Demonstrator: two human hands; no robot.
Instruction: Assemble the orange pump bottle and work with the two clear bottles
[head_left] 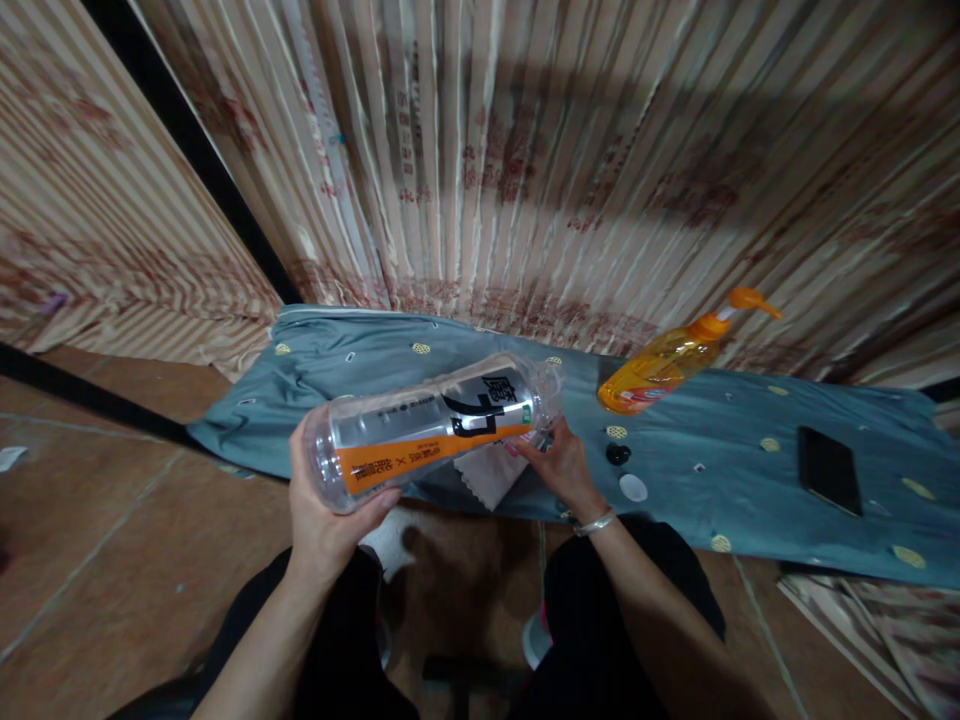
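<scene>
The left hand [328, 510] cups the base of a clear plastic bottle [431, 425] with a grey and orange label, fingers curled around its bottom end. The bottle lies nearly level above the near edge of a blue-grey cloth [322, 360], its neck pointing toward two o'clock. The right hand [564, 462], a bracelet on its wrist, meets that neck, fingertips pinched at it. Just under the bottle lies a small pale wipe [491, 472]. At four o'clock of the right hand sit a black cap [618, 454] and a white cap [633, 487]. Further right an orange pump bottle [671, 362] lies tilted, and a black phone [829, 469] rests flat.
</scene>
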